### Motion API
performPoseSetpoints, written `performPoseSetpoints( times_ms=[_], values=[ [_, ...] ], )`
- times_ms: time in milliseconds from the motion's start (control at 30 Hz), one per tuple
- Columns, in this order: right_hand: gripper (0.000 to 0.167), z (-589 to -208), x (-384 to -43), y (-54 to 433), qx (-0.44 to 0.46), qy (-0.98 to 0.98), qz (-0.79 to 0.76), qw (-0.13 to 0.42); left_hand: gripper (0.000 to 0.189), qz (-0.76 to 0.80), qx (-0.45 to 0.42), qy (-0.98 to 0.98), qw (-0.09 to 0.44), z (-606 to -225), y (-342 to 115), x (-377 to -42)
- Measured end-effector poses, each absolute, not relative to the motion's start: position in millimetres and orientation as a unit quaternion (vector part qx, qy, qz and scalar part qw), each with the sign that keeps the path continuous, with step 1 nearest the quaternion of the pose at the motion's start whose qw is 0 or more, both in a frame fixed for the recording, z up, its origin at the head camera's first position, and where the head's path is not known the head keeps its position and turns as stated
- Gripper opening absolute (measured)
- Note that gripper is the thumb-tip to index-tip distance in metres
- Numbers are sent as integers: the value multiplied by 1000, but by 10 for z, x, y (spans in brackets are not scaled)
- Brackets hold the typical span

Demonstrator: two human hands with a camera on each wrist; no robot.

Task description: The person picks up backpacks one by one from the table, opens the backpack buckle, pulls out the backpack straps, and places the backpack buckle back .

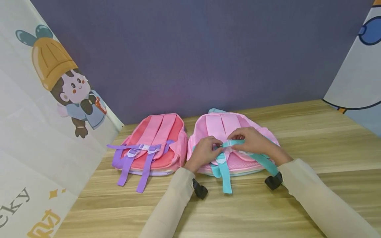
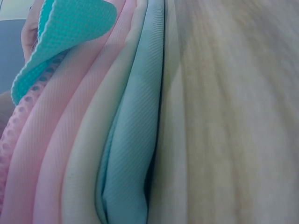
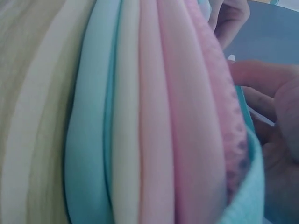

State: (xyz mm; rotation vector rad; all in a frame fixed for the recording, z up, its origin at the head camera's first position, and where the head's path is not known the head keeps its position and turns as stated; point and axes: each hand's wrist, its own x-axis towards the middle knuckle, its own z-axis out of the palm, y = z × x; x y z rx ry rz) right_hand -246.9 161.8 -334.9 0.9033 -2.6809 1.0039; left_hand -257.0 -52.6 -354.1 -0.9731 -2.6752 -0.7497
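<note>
A light pink backpack (image 1: 214, 124) lies with its shoulder straps facing up. Across it runs a teal chest strap (image 1: 238, 142) with a small white buckle (image 1: 229, 142). My left hand (image 1: 205, 152) pinches this strap at the buckle's left end. From the other side, my right hand (image 1: 251, 140) pinches it, fingertips right at the buckle. In the right wrist view, the right hand's curled fingers (image 3: 261, 77) show beside the mesh back panel, but the buckle is mostly hidden. A loose teal strap end (image 2: 77, 28) crosses the left wrist view.
Left of the pink backpack, close beside it, lies a coral pink backpack (image 1: 175, 142) with purple straps (image 1: 145, 172). Both are on a wood-grain table (image 1: 238, 211). A dark panel (image 1: 202, 59) stands behind, and printed white panels (image 1: 26, 109) flank the table.
</note>
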Motion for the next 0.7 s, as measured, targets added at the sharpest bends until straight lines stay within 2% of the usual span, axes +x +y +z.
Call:
performPoseSetpoints(
  times_ms=[333, 700],
  values=[
    [23, -3313, -2481, 1664, 294, -895, 333, 45, 19, -260, -332, -901, 105, -3559, -537, -2581],
    [19, -3259, -2453, 1698, 288, -901, 322, 45, 19, -257, -323, -906, 97, -3558, -534, -2572]
  ],
)
